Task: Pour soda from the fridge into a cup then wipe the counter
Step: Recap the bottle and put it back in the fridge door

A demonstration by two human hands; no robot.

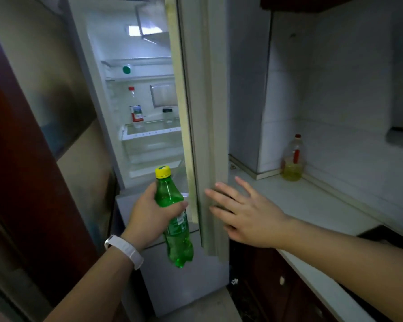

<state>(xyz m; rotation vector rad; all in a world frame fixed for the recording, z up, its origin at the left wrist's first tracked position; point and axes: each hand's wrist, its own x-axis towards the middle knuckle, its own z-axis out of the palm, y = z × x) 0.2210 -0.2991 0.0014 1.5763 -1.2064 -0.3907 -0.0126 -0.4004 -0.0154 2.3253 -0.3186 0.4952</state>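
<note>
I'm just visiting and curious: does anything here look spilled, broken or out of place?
Nothing stands out. The fridge door stands open under the right hand, the left hand holds the capped soda bottle, and the counter shows no spill.

Pale counter (300, 205), right of the fridge: one oil bottle (293, 159), red-capped, about a third full of yellow oil, upright in the back corner by the tiled wall. Fridge shelf (149, 131): one clear bottle (135, 108) with red cap and label, upright; one small dark-lidded jar (167, 115) to its right, apart.
</note>
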